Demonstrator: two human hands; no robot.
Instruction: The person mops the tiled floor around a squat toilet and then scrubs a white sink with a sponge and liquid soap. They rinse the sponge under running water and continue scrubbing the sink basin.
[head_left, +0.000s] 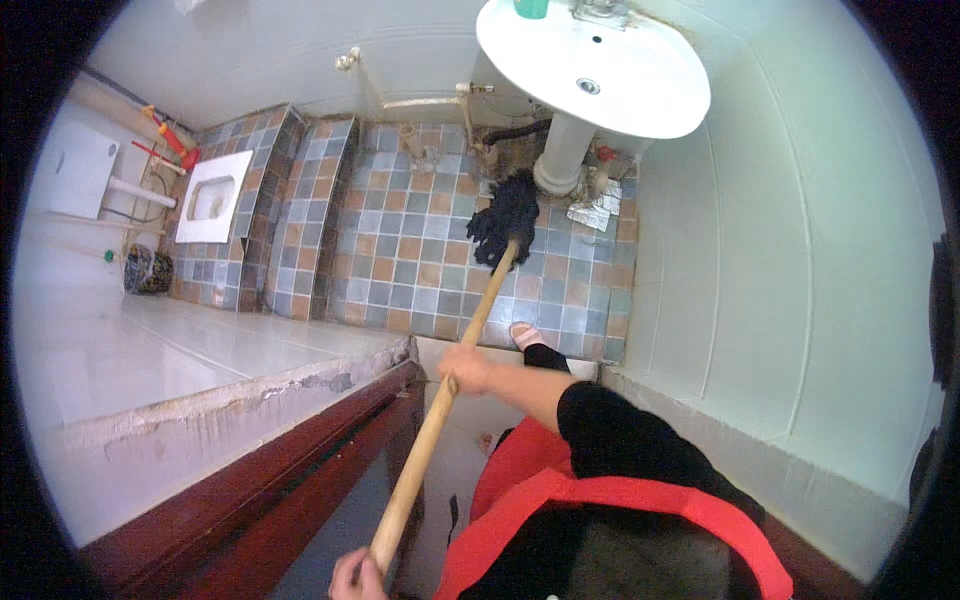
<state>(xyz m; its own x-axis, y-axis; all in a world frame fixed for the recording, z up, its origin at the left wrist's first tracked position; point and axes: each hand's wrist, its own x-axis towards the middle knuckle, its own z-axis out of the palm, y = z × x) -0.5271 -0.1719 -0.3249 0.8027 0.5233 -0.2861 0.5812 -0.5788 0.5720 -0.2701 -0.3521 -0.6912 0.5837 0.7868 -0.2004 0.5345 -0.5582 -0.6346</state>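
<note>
A mop with a long wooden handle (424, 442) slants from the lower left up to its black mop head (508, 214), which lies on the tiled floor beside the washbasin pedestal. My right hand (466, 368) is closed around the middle of the handle. My left hand (357, 576) grips the handle near its upper end, at the bottom edge of the view; part of that hand is cut off. A red apron (525, 465) hangs over my black clothing.
A white pedestal washbasin (645, 75) stands ahead. Silvery sheets (592, 214) lie by its base. At left, tiled steps (304, 225) lead to a squat toilet (214, 197), a red-handled tool (171, 139) and a waste bin (146, 270). A dark red door frame (247, 495) is beside me.
</note>
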